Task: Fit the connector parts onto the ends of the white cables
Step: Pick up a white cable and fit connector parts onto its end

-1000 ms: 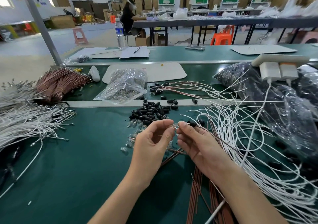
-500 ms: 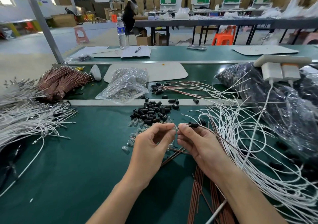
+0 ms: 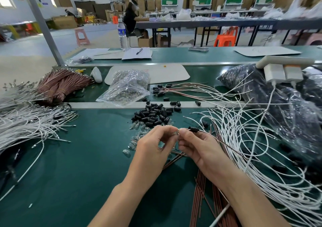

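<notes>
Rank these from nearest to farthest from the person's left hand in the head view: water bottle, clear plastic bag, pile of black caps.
1. The pile of black caps, just beyond the left hand on the near green surface.
2. The clear plastic bag, farther back and slightly left.
3. The water bottle, far back, beside the papers.

The surface (image 3: 69, 165) is covered in matt green matting, crossed by a strip of brushed metal (image 3: 104, 105). The white cables (image 3: 244, 139) are sheathed in smooth, faintly glossy plastic, with bare metal at the tips. A dull sheen is shown by the black connector parts (image 3: 153, 115), which appear to be smooth plastic. The clear bulbs (image 3: 135, 126) look glassy and shiny. The transparent bag (image 3: 125, 89) and the dark bag (image 3: 287, 118) are of crinkled, glossy film. A coppery-brown coating is seen on the bundled wires (image 3: 61, 85).
</notes>
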Action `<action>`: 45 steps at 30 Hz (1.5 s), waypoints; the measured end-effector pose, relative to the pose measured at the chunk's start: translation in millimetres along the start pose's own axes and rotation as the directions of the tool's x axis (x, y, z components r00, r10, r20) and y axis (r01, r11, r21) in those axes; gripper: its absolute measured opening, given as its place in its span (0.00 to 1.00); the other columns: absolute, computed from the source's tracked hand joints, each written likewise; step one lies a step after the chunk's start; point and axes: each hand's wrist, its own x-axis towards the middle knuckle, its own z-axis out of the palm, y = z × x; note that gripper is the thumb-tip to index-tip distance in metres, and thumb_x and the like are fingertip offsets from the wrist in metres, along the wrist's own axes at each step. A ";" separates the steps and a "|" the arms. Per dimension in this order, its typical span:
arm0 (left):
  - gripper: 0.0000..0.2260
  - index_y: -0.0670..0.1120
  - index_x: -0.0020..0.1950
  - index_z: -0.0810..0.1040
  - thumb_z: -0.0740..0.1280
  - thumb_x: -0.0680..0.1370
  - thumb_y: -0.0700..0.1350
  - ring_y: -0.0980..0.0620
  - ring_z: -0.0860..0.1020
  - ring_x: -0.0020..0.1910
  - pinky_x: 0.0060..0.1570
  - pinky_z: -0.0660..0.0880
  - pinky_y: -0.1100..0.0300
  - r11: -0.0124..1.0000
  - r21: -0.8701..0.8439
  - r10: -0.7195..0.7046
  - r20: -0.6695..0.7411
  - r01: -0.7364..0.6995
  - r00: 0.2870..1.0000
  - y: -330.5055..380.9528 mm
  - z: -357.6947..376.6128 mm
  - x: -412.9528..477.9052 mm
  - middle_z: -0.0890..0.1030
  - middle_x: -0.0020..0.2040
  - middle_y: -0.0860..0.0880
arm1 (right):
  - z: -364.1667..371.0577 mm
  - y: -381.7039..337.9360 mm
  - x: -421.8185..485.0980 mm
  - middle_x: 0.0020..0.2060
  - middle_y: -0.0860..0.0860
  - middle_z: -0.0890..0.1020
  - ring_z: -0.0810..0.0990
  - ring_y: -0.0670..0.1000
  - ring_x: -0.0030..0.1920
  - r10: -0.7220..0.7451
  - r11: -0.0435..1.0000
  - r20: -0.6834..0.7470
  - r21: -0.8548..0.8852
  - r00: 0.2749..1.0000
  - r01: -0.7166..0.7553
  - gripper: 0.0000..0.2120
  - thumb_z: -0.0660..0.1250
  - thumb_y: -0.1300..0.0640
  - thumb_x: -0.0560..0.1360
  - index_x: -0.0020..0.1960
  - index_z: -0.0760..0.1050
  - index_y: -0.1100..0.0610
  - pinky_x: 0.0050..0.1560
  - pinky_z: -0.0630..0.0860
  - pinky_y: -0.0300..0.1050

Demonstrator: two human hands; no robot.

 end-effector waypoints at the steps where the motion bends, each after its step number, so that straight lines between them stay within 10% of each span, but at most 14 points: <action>1: 0.11 0.55 0.56 0.80 0.72 0.78 0.41 0.59 0.81 0.48 0.48 0.74 0.71 0.999 0.033 0.025 -0.004 -0.025 1.000 0.2 -1.0 0.1 0.81 0.48 0.60 | 0.1 0.1 -0.3 0.37 0.54 0.84 0.82 0.46 0.35 0.008 1.000 0.006 -0.010 1.000 -0.008 0.09 0.76 0.54 0.67 0.42 0.87 0.59 0.37 0.80 0.36; 36: 0.09 0.48 0.55 0.83 0.72 0.78 0.38 0.59 0.83 0.51 0.50 0.77 0.68 0.981 -0.159 -0.116 -0.030 0.110 0.993 -2.9 -0.9 -2.2 0.85 0.51 0.60 | -3.7 2.7 -1.7 0.46 0.54 0.85 0.84 0.50 0.44 0.043 0.996 0.155 0.075 0.987 -0.055 0.13 0.69 0.55 0.77 0.59 0.83 0.58 0.45 0.82 0.44; 45: 0.05 0.56 0.56 0.77 0.68 0.81 0.51 0.56 0.81 0.49 0.47 0.75 0.68 0.989 -0.107 -0.103 -0.009 0.101 0.995 0.6 -0.1 -0.2 0.82 0.49 0.60 | 1.2 3.7 -1.0 0.44 0.54 0.87 0.86 0.50 0.46 -0.113 0.991 -0.076 0.070 0.991 0.118 0.09 0.75 0.56 0.69 0.48 0.87 0.54 0.43 0.82 0.40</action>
